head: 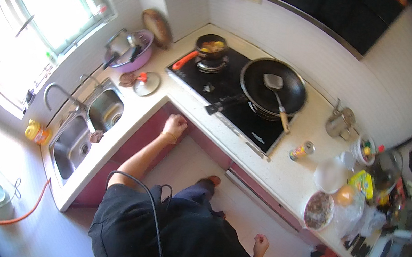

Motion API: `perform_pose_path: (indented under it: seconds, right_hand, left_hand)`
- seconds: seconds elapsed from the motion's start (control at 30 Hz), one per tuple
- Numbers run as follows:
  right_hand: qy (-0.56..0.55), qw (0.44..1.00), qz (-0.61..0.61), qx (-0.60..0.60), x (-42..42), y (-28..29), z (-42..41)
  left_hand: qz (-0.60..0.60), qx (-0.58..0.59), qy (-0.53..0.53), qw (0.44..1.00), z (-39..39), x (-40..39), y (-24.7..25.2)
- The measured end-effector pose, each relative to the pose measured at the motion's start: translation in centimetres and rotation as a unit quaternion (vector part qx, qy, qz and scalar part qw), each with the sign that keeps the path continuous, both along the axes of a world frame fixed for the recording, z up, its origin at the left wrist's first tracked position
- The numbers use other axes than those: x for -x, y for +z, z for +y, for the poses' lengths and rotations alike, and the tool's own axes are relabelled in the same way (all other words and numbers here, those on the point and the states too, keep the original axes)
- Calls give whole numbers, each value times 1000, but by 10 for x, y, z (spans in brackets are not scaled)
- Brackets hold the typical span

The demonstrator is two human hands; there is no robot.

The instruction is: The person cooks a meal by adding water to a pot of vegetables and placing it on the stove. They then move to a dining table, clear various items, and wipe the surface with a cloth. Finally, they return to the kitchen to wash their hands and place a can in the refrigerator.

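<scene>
My left hand (175,125), with a bracelet at the wrist, is loosely closed in the air before the inner corner of the counter, holding nothing that shows. My right hand (261,243) hangs low at my right side over the floor, its fingers curled. On the black gas hob (231,81) sit a small pan (211,46) with food in it and an orange-red handle, and a large black wok (258,90). A spatula (273,82) with a wooden handle rests in the wok. A glass lid (147,84) with a red knob lies on the counter beside the hob.
A double steel sink (70,149) with a faucet (61,88) is at left, near a yellow bottle (36,132). A purple basin (141,57) holds pots. Along the right counter stand a can (301,151), a metal pitcher (340,122), a bowl (318,211) and plastic bags (348,215).
</scene>
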State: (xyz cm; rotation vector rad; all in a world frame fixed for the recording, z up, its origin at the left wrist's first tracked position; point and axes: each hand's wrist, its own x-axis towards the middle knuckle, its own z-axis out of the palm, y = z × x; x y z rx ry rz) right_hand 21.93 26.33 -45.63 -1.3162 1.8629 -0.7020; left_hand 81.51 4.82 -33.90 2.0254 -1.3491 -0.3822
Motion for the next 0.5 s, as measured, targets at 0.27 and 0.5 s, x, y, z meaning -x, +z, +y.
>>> perform_pose_path:
  seconds: [0.27, 0.5]
  right_hand:
    - [60, 991, 76, -88, -83, -20, -1]
    - [48, 985, 79, -144, -159, -27, -39]
  left_hand:
    - [-192, 8, 136, 972, -36, -232, -10]
    - [-354, -165, -5, 920, -73, -337, -1]
